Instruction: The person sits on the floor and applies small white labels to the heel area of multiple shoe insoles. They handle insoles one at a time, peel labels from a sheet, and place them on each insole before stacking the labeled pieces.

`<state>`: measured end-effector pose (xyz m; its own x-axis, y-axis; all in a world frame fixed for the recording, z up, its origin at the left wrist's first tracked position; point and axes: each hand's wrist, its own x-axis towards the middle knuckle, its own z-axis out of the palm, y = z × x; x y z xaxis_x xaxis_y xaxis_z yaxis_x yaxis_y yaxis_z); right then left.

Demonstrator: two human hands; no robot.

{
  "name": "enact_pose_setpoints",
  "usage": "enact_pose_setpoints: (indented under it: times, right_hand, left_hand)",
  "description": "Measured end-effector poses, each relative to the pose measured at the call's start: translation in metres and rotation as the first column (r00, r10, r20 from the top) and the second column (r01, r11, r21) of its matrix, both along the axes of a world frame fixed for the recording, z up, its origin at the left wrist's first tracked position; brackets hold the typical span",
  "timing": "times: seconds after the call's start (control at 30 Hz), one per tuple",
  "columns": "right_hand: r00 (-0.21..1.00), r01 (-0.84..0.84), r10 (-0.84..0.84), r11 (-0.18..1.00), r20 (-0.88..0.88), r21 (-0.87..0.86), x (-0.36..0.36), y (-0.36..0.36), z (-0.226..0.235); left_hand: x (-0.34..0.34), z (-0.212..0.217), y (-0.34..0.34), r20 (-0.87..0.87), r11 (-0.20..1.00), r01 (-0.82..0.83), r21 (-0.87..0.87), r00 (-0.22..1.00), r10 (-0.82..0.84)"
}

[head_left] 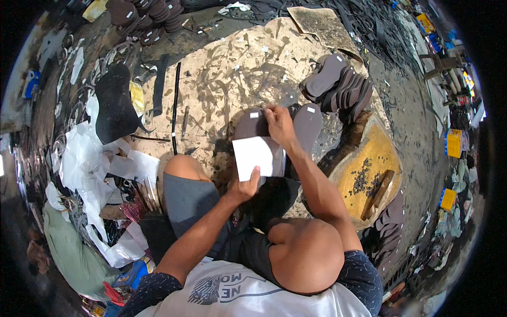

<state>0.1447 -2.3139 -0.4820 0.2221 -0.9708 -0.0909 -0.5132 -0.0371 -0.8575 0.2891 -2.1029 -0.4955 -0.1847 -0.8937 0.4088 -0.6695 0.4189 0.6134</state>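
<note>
the left hand (244, 186) grips a white sheet (252, 157) at the centre of the view, thumb on its upper face. at 12 o'clock from the sheet lies a brown sole (244, 126) bearing a white label (254, 114). the right hand (280, 126) has bent fingers at this sole's edge (whether they pinch anything cannot be told). at 2 o'clock lies a second labelled sole (307, 128); at 3 o'clock, a yellow slab (369, 158).

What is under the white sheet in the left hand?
A brown sole runs beneath the white sheet; its rounded end and small white label show past the far edge. The sole's remaining part is covered and cannot be seen.
</note>
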Motion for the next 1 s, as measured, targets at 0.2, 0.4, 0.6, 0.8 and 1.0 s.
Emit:
enact_pose_setpoints:
  times: [0.2, 0.4, 0.6, 0.8, 1.0]
  right_hand:
    - [0.977, 0.115, -0.142, 0.979, 0.159, 0.17, -0.005, 0.033, 0.071]
    - [0.929, 0.144, -0.235, 0.941, 0.286, 0.305, -0.044, -0.001, 0.068]
    - [0.975, -0.009, 0.007, 1.0, -0.223, -0.009, -0.007, 0.032, 0.035]
    - [0.987, 0.087, -0.102, 0.988, 0.126, 0.125, -0.017, 0.033, 0.051]
    - [0.93, 0.208, -0.261, 0.954, 0.26, 0.215, -0.12, -0.013, 0.092]
  left_hand:
    - [0.008, 0.084, -0.029, -0.525, 0.765, 0.239, 0.598, 0.838, 0.148]
    - [0.076, 0.097, -0.014, -0.766, 0.658, 0.406, 0.634, 0.448, 0.461]
    - [0.095, 0.131, -0.013, -0.846, 0.801, 0.283, 0.527, 0.081, 0.528]
    - [0.109, 0.136, -0.034, -0.78, 0.78, -0.006, 0.626, -0.002, 0.626]
    - [0.109, 0.16, -0.065, -0.77, 0.774, -0.004, 0.634, -0.104, 0.63]
